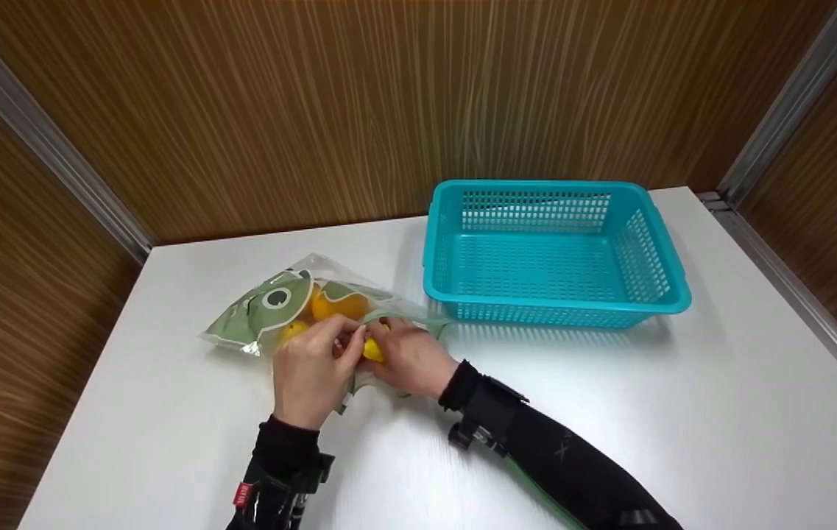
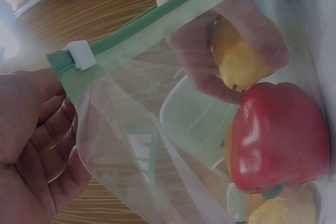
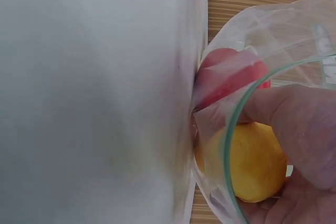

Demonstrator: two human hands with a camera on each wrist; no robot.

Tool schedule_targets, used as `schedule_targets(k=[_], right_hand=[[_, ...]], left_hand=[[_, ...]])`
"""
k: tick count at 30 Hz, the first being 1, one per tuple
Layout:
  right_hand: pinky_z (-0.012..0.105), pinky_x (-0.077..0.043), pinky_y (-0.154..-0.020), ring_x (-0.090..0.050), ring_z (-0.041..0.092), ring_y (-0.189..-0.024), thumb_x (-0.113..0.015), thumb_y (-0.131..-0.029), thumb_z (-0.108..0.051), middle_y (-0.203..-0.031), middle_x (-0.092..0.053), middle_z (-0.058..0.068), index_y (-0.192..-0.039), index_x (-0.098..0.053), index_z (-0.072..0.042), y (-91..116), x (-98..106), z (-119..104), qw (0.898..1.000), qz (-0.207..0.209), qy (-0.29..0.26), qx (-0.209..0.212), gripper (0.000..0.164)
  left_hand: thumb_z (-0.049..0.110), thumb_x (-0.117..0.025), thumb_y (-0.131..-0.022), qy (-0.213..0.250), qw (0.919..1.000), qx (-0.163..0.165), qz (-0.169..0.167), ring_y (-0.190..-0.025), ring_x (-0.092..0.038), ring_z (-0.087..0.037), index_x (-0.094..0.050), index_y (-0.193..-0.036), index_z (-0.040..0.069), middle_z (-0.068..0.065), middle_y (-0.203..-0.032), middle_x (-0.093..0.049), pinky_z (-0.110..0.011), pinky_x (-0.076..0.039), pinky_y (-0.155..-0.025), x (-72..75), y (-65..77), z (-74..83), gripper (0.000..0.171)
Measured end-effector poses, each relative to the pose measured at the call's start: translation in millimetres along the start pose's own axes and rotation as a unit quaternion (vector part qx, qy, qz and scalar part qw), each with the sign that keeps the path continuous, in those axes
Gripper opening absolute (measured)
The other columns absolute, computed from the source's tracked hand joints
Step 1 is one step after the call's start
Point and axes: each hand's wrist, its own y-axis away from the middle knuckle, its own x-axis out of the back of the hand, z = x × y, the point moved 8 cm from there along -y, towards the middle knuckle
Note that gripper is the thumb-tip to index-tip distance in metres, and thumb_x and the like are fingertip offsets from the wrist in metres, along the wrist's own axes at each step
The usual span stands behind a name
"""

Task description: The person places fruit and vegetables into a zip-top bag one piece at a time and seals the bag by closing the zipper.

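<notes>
A clear zip bag [image 1: 260,313] with a green eye print lies on the white table, its green-edged mouth towards the right. At that mouth my left hand [image 1: 311,372] pinches the bag's edge, beside the white slider [image 2: 81,55] in the left wrist view. My right hand [image 1: 411,357] reaches inside the bag and grips a yellow fruit [image 2: 239,51] with a short stem, narrowing like a pear. Against this fruit sits a red bell pepper [image 2: 283,140], also in the bag. Deeper in, an orange-coloured piece [image 1: 341,305] and a yellow one [image 1: 291,330] show through the plastic.
A turquoise plastic basket [image 1: 558,303] with slotted walls stands at the back right of the white table [image 1: 742,412], with nothing in it. Wood-grain panels [image 1: 300,110] rise behind the table and at both sides.
</notes>
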Motion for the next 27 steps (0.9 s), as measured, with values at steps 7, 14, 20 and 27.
schedule_targets(k=[7,14,20,27], right_hand=[[0.029,-0.057,-0.062,-0.067,0.017,-0.07,-0.066,-0.086,-0.043,-0.106,-0.065,0.007,-0.125,-0.049,-0.015,2,1,1,1.0,0.011,0.021,0.011,0.051],[0.03,-0.056,-0.06,-0.067,0.018,-0.069,-0.071,-0.082,-0.041,-0.094,-0.069,0.004,-0.125,-0.051,-0.014,7,18,-4,0.999,0.037,0.016,0.035,0.054],[0.031,-0.057,-0.068,-0.066,0.019,-0.076,-0.069,-0.084,-0.041,-0.097,-0.069,0.004,-0.128,-0.052,-0.016,14,30,-10,0.999,0.014,-0.01,0.041,0.054],[0.031,-0.055,-0.08,-0.059,0.019,-0.097,-0.066,-0.086,-0.038,-0.114,-0.063,0.005,-0.124,-0.056,-0.015,29,45,-13,0.999,-0.03,0.0,0.042,0.046]], left_hand=[[0.021,-0.075,-0.081,0.002,1.0,-0.005,0.004,-0.056,-0.062,-0.016,-0.067,-0.078,0.012,0.001,-0.064,-0.067,-0.026,-0.043,-0.053,-0.4,0.0,-0.2,0.011],[0.021,-0.075,-0.08,-0.007,0.9998,-0.013,0.014,-0.055,-0.06,-0.016,-0.067,-0.078,0.013,0.0,-0.063,-0.066,-0.026,-0.042,-0.051,3.4,-1.9,-0.6,0.012],[0.017,-0.077,-0.077,-0.009,0.9997,-0.01,0.018,-0.053,-0.06,-0.016,-0.067,-0.078,0.013,0.0,-0.063,-0.067,-0.025,-0.042,-0.049,5.7,-2.6,-1.2,0.011],[0.019,-0.075,-0.08,-0.007,0.9999,-0.005,0.012,-0.053,-0.059,-0.015,-0.068,-0.08,0.012,0.0,-0.064,-0.067,-0.024,-0.04,-0.05,5.6,-3.7,-1.3,0.011]])
